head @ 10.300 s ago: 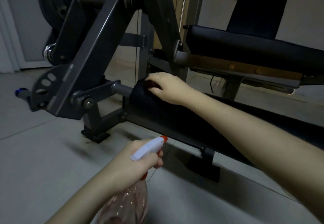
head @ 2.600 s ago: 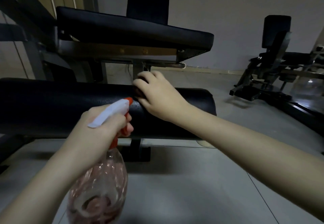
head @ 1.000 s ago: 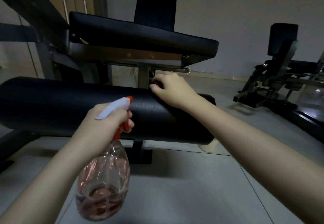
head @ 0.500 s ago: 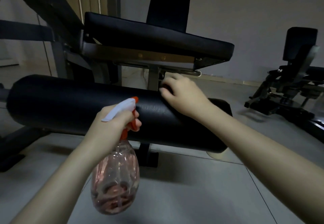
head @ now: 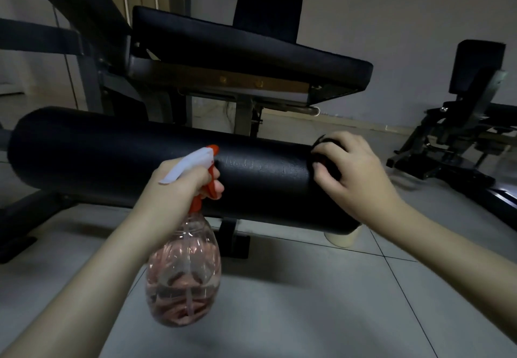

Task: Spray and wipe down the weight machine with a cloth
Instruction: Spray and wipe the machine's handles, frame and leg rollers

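Note:
The weight machine's long black roller pad (head: 117, 159) lies across the middle of the view, below its flat black seat pad (head: 251, 47). My left hand (head: 179, 187) grips a clear spray bottle (head: 184, 276) with a white and orange trigger head, its nozzle pointing at the roller. My right hand (head: 355, 173) presses a dark cloth (head: 326, 145) onto the roller near its right end; most of the cloth is hidden under my fingers.
Grey steel frame bars (head: 92, 21) rise at the left. A second black bench machine (head: 461, 122) stands at the right by the wall. A small cream cup-like object (head: 342, 238) sits on the tiled floor (head: 307, 301) under the roller's right end.
My right hand has slid with the cloth along the roller toward its right end. My left hand still holds the bottle in about the same pose.

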Demonstrator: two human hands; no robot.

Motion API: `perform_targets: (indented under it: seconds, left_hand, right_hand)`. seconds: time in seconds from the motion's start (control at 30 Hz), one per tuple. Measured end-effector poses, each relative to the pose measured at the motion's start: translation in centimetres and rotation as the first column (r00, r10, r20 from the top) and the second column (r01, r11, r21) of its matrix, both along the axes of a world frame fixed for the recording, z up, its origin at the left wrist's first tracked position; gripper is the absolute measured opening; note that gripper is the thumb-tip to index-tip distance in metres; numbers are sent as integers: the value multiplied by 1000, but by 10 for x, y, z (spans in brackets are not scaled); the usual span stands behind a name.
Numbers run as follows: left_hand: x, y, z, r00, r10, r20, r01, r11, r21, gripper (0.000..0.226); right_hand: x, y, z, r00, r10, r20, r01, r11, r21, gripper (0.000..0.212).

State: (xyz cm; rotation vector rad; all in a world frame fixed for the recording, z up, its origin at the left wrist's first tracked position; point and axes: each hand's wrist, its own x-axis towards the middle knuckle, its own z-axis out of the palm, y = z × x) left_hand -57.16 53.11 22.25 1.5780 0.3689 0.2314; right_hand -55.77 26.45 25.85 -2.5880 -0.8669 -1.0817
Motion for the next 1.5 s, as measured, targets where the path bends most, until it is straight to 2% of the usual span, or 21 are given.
perform_targets:
  seconds: [0.07,0.17,0.23,0.3,0.37,0.47,0.6,0.67,0.8,0.87,0.93,1.0,1.07,1.1,1.17,1.2,1.33,1.4,1.5]
  left_hand:
    - [1,1,0,999,-53,4,53,999,14,22]
    - [0,-3,0,999,16,30,-15,999,-39,21]
    - [-12,-16,10,1000,-22,21,23,999,-34,25]
    - [-10,-16,10,1000,-10,28,10,1000,-26,29]
    - [-8,-8,2,999,-8,34,9,1000,-18,23]
    - [12,10,-22,1000,1,22,0,997,-72,15]
    - [-28,-6,-4,999,-28,26,28,999,-26,26]
    - [-43,-5,-8,999,-30,42,30,1000,2,30]
    - [-61,-2,-16,990,-142,20,142,989,33,35]
    - [-65,-5,-12,988,-152,5,152,987,61,23]
    - [-72,-2,-13,979,-201,38,193,970,150,16]
    - [-80,6,-9,966,-260,5,251,937,245,7]
    - [-79,28,-15,982,-184,-35,186,939,289,38]
    - [-81,41,-16,985,-175,-15,172,942,287,44]
    - [-81,64,-24,992,-111,56,87,943,320,35]
    - [-91,66,-12,998,-43,41,27,941,338,33]
    - [-133,54,20,987,19,156,-88,891,445,23]
    - [-143,60,20,975,69,212,-159,880,447,22]
    - [-146,75,18,960,172,221,-251,876,411,23]
  right_hand:
    - [6,26,1,1000,10,11,-10,999,42,42]
    - [19,77,5,996,86,15,-86,996,2,40]
    - [22,96,9,993,122,6,-122,992,-24,35]
    - [19,91,12,990,140,-35,-142,987,-78,32]
    - [8,64,9,990,126,-56,-134,979,-155,33]
    - [-7,20,-3,998,54,35,-47,981,-188,36]
    - [-6,8,-15,992,36,120,-23,994,-109,31]
    - [-2,22,-11,993,21,114,-18,999,-29,32]
    - [13,43,1,998,-24,66,21,999,39,24]
    - [19,46,7,999,-25,45,23,998,51,21]
    - [22,46,13,1000,-18,16,17,999,51,23]
    - [24,45,16,1000,-11,-10,11,999,47,25]
    - [27,44,18,1000,-4,-27,6,999,48,26]
    - [28,45,19,999,-1,-34,3,999,51,25]
    - [29,45,21,999,4,-43,-1,998,60,24]
    - [28,46,21,999,5,-45,-2,998,65,23]
    - [29,45,21,999,12,-49,-9,998,70,23]
    - [30,44,21,999,12,-51,-8,997,74,25]
    - [29,46,21,999,-2,-44,6,997,80,23]
